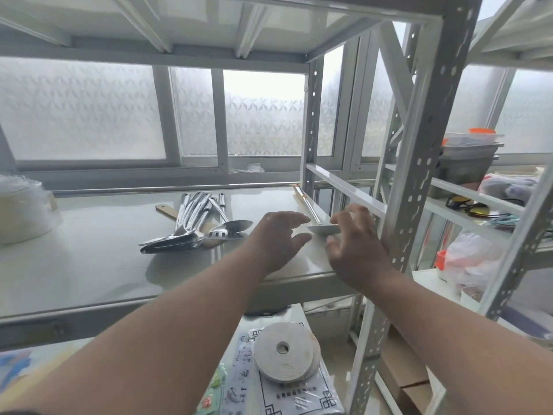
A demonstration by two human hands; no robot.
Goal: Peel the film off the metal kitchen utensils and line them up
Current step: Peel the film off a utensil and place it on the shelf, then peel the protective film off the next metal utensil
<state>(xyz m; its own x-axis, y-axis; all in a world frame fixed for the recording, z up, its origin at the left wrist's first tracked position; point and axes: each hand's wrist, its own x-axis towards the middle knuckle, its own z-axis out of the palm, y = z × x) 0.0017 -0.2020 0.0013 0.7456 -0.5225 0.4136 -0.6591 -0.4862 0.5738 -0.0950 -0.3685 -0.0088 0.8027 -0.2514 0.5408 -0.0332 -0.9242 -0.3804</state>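
Observation:
A metal ladle with a long thin handle lies on the white shelf, near its right edge, its bowl toward me. My left hand hovers just left of the bowl, fingers spread, holding nothing. My right hand hovers just right of the bowl, fingers apart and curled, also empty. Whether either hand touches the ladle is unclear. A pile of several metal spoons and turners lies in the middle of the shelf, with a wooden handle sticking out behind it.
A perforated steel upright stands right beside my right hand. A white plastic tub sits at the shelf's left. Below lie a tape roll and packaged sheets. The neighbouring rack at right holds containers, bags and sunglasses.

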